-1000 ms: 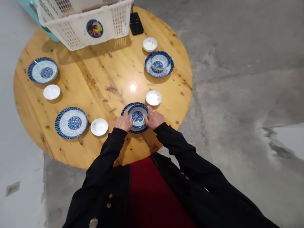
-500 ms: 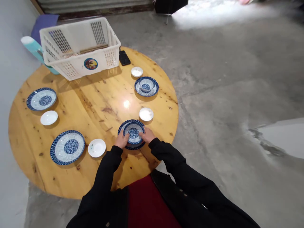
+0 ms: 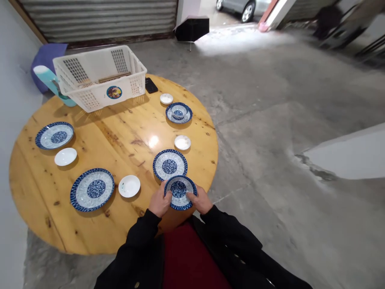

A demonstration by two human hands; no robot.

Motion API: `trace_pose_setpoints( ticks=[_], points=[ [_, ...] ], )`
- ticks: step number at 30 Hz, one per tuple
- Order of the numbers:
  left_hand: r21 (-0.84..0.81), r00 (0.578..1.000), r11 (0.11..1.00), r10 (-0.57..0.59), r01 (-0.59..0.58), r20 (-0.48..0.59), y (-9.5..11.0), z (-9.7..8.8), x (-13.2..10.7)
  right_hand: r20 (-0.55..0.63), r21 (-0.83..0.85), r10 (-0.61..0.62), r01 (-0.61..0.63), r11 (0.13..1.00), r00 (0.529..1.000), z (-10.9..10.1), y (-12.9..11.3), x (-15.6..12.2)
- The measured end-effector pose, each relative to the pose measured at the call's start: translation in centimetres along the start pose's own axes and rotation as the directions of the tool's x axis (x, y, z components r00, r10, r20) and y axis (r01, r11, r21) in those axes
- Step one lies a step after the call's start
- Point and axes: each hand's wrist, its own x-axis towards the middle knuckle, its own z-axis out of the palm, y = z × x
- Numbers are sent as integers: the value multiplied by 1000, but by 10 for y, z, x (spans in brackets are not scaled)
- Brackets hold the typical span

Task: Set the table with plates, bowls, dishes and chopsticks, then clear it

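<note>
Both my hands hold a small blue-patterned bowl (image 3: 179,192) at the near edge of the round wooden table (image 3: 120,132). My left hand (image 3: 159,202) grips its left rim and my right hand (image 3: 201,200) grips its right rim. Just beyond the bowl lies the blue-patterned plate (image 3: 170,164), now bare. A small white saucer (image 3: 182,142) sits behind that plate.
Two more blue plates (image 3: 92,188) (image 3: 54,135) lie at the left, each with a white saucer (image 3: 129,186) (image 3: 65,156) beside it. At the far right stand another bowl on a plate (image 3: 179,112) and a saucer (image 3: 166,98). A white basket (image 3: 99,78) and a black phone (image 3: 149,85) are at the back.
My hands lifted the bowl off the plate and drew it toward me to the table's near edge. The camera tilted up, showing more floor and a shutter door.
</note>
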Motion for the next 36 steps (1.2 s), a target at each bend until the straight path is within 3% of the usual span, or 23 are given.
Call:
trace_pose_setpoints(
  ticks=[4,8,14,19,28,32,36],
  points=[
    [31,995,998,56,-58,81,-3,6,-21,-113,51,69,-64,997,991,9,7,-41],
    [86,988,992,79,-91,136,-2,14,-32,-159,164,81,-54,985,984,10,13,-64],
    [88,985,992,77,-91,151,17,47,-30,-224,236,123,-68,969,967,-15,40,-74],
    [136,974,988,46,-77,220,58,107,-11,-257,272,180,-107,956,949,-76,77,-83],
    [105,930,991,35,-79,366,157,240,25,-315,245,272,-199,949,909,-234,137,-105],
    [80,931,992,63,-98,359,185,275,41,-335,228,266,-196,954,904,-279,152,-99],
    [62,945,995,56,-80,323,197,290,60,-317,229,258,-190,955,913,-301,159,-79]
  ],
)
